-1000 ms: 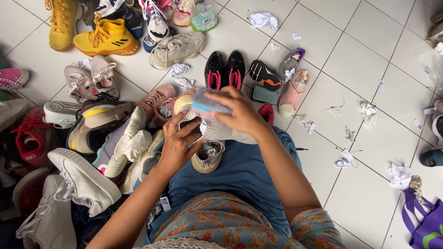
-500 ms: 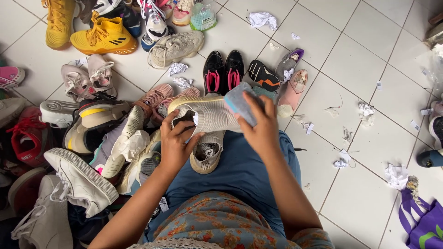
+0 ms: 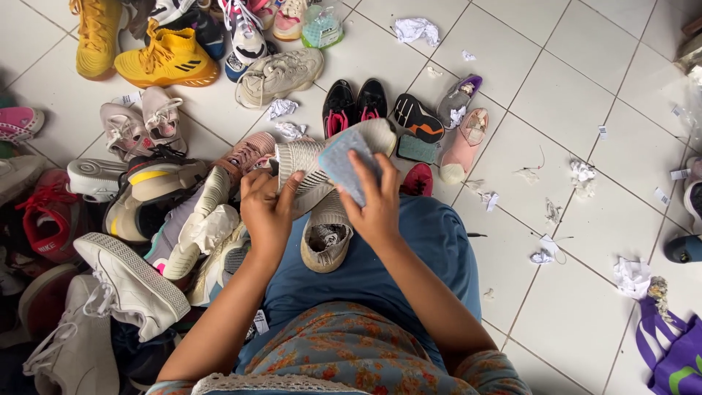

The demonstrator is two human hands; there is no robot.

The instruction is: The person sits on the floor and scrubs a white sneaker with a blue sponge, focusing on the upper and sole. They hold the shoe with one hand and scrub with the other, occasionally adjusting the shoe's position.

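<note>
The left hand [image 3: 267, 208] has its grip closed around the heel end of a beige knit sneaker [image 3: 314, 164], fingers curled over the collar; the right hand [image 3: 373, 201] presses a grey-blue sponge pad [image 3: 349, 164] flat against the shoe's side, its grip shut on the pad with fingers spread over it; the sneaker is held in the air above the person's lap, toe pointing toward 1 o'clock; just below it, at 6 o'clock, a second beige sneaker [image 3: 327, 238] rests on the blue cloth [image 3: 395, 271] over the knees, opening up with crumpled paper inside; at 12 o'clock a pair of black shoes with pink linings [image 3: 355, 106] stands on the white tiled floor [image 3: 570, 110]; from 9 to 11 o'clock lies a heap of mixed sneakers, among them yellow high-tops [image 3: 164, 58]; scraps of crumpled paper [image 3: 632, 274] lie scattered at 3 o'clock.
</note>
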